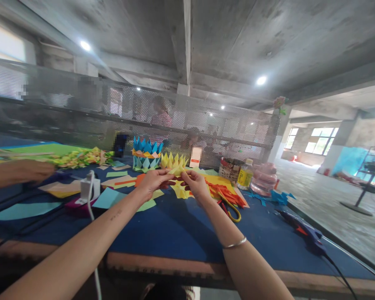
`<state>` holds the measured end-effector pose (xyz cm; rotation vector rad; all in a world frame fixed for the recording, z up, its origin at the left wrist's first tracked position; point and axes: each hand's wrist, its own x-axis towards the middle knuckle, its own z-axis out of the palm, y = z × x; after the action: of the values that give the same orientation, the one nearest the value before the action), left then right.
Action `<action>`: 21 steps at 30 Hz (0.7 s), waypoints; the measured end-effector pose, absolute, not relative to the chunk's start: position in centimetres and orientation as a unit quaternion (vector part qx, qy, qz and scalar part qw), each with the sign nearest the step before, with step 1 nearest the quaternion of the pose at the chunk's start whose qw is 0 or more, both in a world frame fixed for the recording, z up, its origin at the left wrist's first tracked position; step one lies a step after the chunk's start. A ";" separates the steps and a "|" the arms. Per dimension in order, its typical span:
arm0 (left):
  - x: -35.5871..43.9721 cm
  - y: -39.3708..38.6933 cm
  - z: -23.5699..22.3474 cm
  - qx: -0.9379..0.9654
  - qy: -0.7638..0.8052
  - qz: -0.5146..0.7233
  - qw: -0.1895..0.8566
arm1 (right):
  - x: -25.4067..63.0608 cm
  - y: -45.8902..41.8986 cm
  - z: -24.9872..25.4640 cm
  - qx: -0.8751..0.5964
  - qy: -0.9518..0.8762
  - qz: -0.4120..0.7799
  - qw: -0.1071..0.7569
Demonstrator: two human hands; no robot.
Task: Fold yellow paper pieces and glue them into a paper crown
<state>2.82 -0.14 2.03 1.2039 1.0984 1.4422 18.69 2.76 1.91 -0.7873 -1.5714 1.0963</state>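
Observation:
Between the fingertips of both hands is a small piece of yellow folded paper (176, 170). My left hand (155, 182) pinches its left side, and my right hand (194, 183) pinches its right side. More yellow folded pieces (180, 191) lie on the table just beneath my fingers. Behind them stands a ring of pointed folded paper in blue, orange and light blue (146, 154). Right of that ring is a row of yellow paper points (174, 161). Orange folded strips (229, 192) and yellow-handled scissors (234, 213) lie right of my right hand.
Another person's hand (25, 171) reaches in, blurred, from the left. A white plug adapter with its cable (90, 187) stands near light blue sheets (109, 197). A yellow-labelled bottle (245, 175), a pink container (264, 180) and a glue gun (303, 229) are on the right.

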 end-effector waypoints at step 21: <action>2.7 0.1 2.1 0.463 0.428 0.614 0.474 | 18.8 3.1 1.8 -0.333 -0.662 0.414 0.529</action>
<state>2.71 0.11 2.10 1.1329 1.0461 1.5028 18.81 3.12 1.84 -0.7946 -1.5811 0.9876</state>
